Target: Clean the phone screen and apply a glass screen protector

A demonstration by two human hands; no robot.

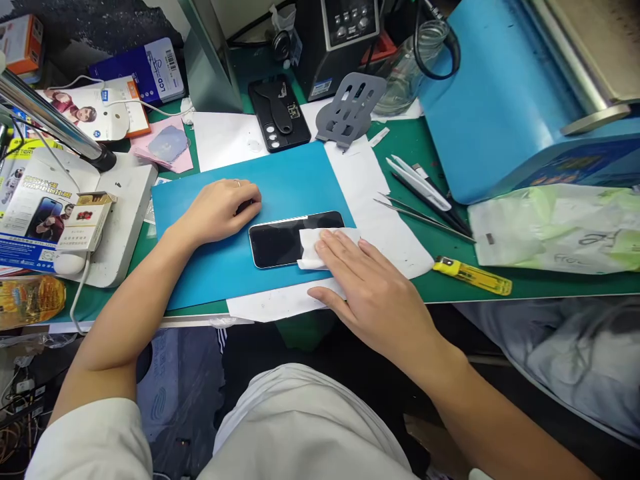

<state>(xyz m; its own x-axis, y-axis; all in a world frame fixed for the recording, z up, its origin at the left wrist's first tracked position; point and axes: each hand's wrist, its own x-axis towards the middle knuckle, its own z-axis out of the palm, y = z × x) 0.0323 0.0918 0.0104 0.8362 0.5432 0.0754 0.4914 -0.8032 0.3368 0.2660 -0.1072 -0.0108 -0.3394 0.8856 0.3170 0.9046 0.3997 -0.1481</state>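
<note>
A black smartphone lies screen-up on a blue mat. My right hand lies flat with fingers stretched out, pressing a white wipe onto the right half of the phone's screen. My left hand rests on the mat just left of the phone's top corner, fingers curled under, a ring on one finger; whether anything is in it is hidden.
Tweezers and white tools lie right of the mat, with a yellow utility knife near the edge. A black phone case, grey stand and large blue machine are behind. Boxes crowd the left.
</note>
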